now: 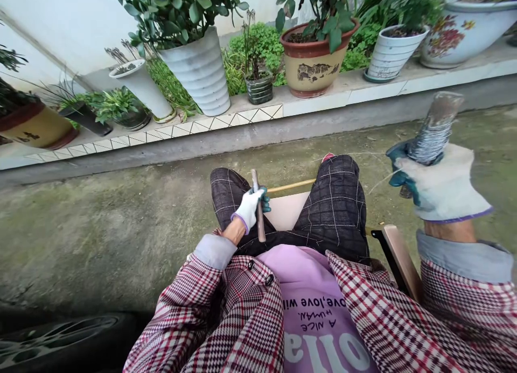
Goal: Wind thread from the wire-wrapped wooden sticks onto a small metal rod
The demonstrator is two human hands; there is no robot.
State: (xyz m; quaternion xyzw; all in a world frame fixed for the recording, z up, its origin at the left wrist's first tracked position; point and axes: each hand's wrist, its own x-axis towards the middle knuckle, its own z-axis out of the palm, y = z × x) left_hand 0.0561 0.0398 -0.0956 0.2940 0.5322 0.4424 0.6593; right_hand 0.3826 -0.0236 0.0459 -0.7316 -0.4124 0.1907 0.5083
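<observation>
My left hand (pixel 248 207), in a white glove with a green palm, is closed around a short wooden stick (pixel 260 225) above my lap. Off to the right, my raised right hand (pixel 448 184), gloved the same way, grips a thicker stick (pixel 443 106). Grey wire (pixel 428 142) is wound many times round the middle of that stick. Thin strands trail leftward from the right hand; where they end is hard to make out. Part of the right hand's fingers is hidden behind the winding.
I sit on a chair with a pale seat (pixel 287 211) and a wooden armrest (pixel 399 257) at my right. A tiled ledge (pixel 315 105) crosses ahead, bearing several potted plants, including a brown-rimmed pot (pixel 317 74). A wheel (pixel 60 340) stands at lower left on the concrete floor (pixel 121 238).
</observation>
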